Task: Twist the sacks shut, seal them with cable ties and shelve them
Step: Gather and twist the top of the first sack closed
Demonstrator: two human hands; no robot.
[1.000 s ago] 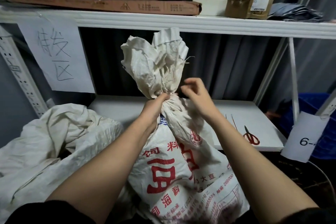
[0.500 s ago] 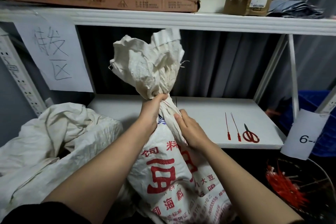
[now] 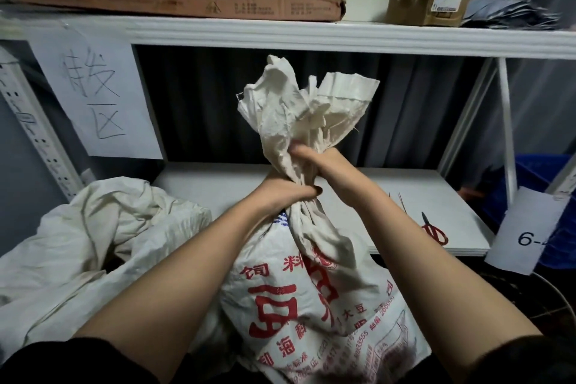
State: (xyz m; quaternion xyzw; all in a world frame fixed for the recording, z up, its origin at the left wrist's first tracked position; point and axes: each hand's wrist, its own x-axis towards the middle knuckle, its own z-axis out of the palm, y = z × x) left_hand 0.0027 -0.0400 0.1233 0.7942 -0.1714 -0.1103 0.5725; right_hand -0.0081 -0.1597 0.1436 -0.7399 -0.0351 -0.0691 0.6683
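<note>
A white woven sack (image 3: 314, 299) with red printed characters stands upright in front of me, its neck gathered into a rope. My left hand (image 3: 285, 195) grips the neck low down. Just above it, my right hand (image 3: 314, 164) grips the twisted neck under the loose, flared top. On the lower shelf (image 3: 218, 184) to the right lie thin red cable ties (image 3: 402, 201), partly hidden behind my right forearm.
Red-handled scissors (image 3: 434, 232) lie by the ties. More white sacks (image 3: 93, 243) are heaped at the left. The upper shelf (image 3: 280, 36) carries cardboard boxes. Paper signs hang at left and right; a blue crate (image 3: 542, 196) stands at far right.
My right hand has risen from the sack's shoulder below my left hand to grip the neck above it. The flared top has turned and shifted right.
</note>
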